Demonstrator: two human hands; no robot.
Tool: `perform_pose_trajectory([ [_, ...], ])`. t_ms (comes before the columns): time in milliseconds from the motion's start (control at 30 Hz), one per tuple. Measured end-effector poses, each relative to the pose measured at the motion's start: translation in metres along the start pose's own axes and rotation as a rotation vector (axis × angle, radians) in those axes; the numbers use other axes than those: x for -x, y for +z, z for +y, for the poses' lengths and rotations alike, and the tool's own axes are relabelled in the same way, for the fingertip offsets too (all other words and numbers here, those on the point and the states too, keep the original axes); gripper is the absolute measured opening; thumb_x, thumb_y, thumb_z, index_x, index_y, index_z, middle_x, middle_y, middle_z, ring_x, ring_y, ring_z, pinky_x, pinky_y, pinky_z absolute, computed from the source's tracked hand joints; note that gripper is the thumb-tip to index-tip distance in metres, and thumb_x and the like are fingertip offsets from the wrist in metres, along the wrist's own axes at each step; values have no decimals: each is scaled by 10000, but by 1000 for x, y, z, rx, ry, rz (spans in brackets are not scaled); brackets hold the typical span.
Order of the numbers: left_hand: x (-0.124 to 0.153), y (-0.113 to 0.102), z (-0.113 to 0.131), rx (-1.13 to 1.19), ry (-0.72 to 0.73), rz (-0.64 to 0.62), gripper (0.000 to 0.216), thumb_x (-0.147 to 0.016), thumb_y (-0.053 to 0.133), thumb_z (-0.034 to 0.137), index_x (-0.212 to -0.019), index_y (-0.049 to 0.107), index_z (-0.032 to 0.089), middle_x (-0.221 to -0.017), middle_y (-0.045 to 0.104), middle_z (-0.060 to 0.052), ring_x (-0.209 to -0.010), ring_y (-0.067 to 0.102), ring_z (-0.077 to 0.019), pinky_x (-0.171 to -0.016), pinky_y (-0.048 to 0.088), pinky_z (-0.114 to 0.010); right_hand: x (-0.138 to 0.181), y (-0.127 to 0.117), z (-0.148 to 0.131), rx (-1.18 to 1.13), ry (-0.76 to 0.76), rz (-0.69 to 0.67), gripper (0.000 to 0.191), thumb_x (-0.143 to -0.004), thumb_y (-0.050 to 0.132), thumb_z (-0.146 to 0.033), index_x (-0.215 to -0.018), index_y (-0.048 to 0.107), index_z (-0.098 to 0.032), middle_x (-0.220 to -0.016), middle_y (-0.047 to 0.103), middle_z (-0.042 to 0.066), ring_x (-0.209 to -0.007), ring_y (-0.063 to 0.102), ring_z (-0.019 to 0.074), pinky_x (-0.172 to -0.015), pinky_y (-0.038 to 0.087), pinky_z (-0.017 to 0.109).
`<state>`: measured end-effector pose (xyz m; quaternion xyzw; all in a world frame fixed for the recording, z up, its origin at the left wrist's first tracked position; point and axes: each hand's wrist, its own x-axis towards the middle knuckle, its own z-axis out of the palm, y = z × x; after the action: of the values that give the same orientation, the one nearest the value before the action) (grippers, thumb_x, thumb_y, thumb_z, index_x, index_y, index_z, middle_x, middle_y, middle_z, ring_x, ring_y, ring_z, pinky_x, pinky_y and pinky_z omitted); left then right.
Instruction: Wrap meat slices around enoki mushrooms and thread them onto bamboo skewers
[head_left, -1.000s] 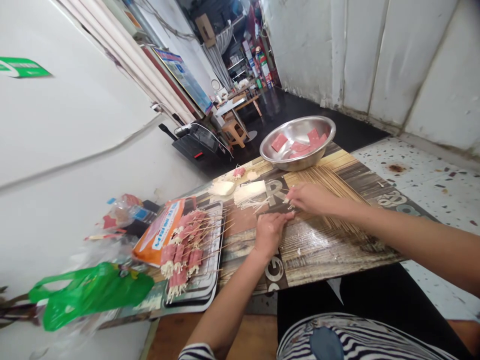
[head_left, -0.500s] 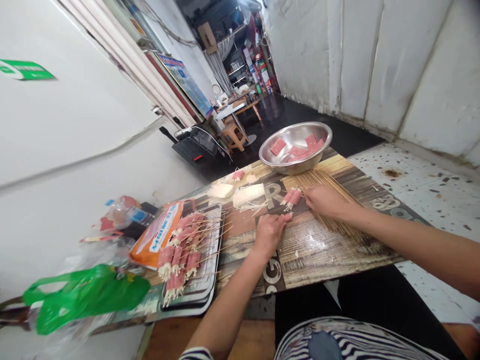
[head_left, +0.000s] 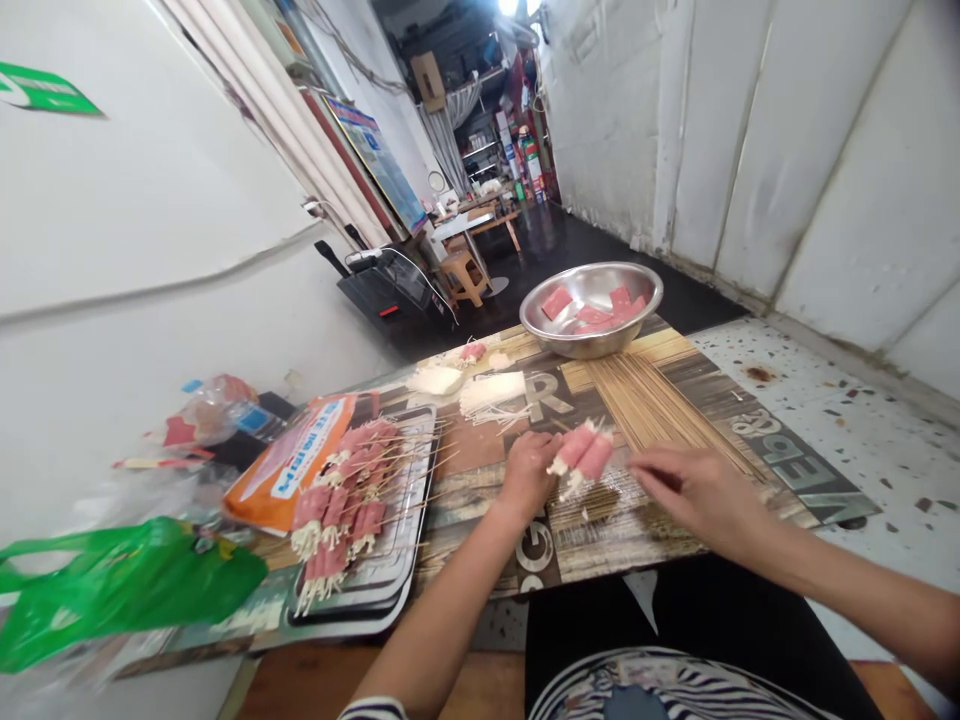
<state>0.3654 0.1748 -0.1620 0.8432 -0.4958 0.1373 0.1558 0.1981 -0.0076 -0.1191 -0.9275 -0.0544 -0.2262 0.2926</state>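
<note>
My left hand (head_left: 531, 470) is closed at the left end of a skewer of meat-wrapped enoki rolls (head_left: 583, 452). Two pink rolls sit side by side on it, white mushroom ends sticking out, held just above the table. To the right of the rolls, my right hand (head_left: 697, 495) hovers with its fingers bent and a gap between thumb and forefinger; I see nothing in it. Beyond the hands lie a pile of enoki mushrooms (head_left: 495, 392) and a bundle of bamboo sticks (head_left: 652, 400). A steel bowl (head_left: 551, 343) with pink meat slices stands at the far end.
At the left, a metal tray (head_left: 409, 530) carries several finished skewers (head_left: 352, 490), sticks pointing right. Beside it are an orange printed bag (head_left: 300, 465) and a green plastic bag (head_left: 142, 585). A small meat roll (head_left: 472, 352) lies near the table's far edge.
The skewer with two rolls has come nearer, from my right hand to my left. My right hand has drawn back toward me, away from the bamboo sticks. The view has shifted slightly.
</note>
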Motion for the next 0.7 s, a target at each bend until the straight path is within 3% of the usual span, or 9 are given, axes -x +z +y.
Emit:
perform_pose_trajectory([
  [133, -4, -2, -1, -6, -25, 3, 316, -972, 439, 300, -904, 718, 167, -766, 652, -65, -733, 557, -172, -677, 419, -291, 31, 29, 8, 175, 2, -27, 310, -929, 381, -200, -845, 679, -208, -718, 644, 61, -662, 589, 183, -620, 452, 295],
  [300, -5, -2, -4, 37, -25, 3, 325, -975, 441, 305, -911, 729, 171, -780, 641, -62, -742, 554, -157, -695, 420, -281, 38, 35, 7, 400, -119, -26, 261, -903, 426, -113, -728, 610, -176, -671, 584, 46, -587, 546, 173, -546, 388, 297],
  [467, -5, -2, -3, 69, -28, -21, 298, -964, 467, 284, -890, 732, 168, -766, 637, -64, -754, 562, -160, -712, 432, -286, 37, 38, 9, 412, -155, -53, 193, -889, 462, -85, -809, 623, -157, -660, 572, 25, -559, 536, 163, -522, 344, 289],
  [700, -4, -3, -2, 105, -38, -27, 260, -954, 484, 260, -967, 731, 181, -798, 651, -61, -770, 575, -160, -721, 448, -287, 38, 46, 12, 339, -65, -60, 214, -912, 447, -117, -830, 641, -157, -662, 597, 28, -589, 567, 144, -546, 345, 263],
])
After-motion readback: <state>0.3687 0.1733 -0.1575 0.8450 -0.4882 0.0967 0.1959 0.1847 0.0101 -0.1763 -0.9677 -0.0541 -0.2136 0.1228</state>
